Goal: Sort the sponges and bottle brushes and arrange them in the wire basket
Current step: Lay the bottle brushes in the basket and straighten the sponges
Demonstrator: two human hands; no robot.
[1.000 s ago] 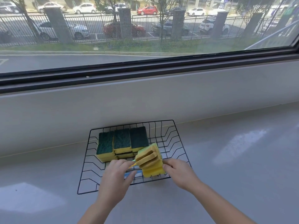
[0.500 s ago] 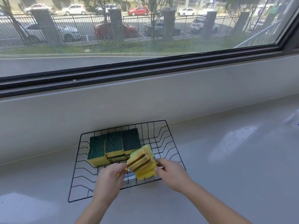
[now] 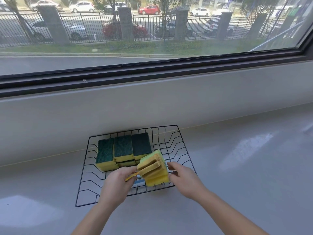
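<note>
The bottle brush (image 3: 153, 168) sits where we saw it half a second ago, its yellow foam head over the front right of the wire basket (image 3: 169, 141). Its long axis runs diagonally, with the head far-right and the orange handle (image 3: 131, 177) near-left. Our left hand (image 3: 116, 185) pinches that handle. Our right hand (image 3: 184, 181) touches the head's right side, but we cannot tell whether it grips. Stacked sponges (image 3: 122, 150) fill the basket's back left.

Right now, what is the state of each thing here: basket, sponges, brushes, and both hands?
wire basket: on the counter, partly filled.
sponges: stacked green side up in the basket's far left.
bottle brushes: bunched, foam heads at the basket's near right.
left hand: grips a yellow brush handle.
right hand: fingertips at the heads' right side; grip unclear.
</note>
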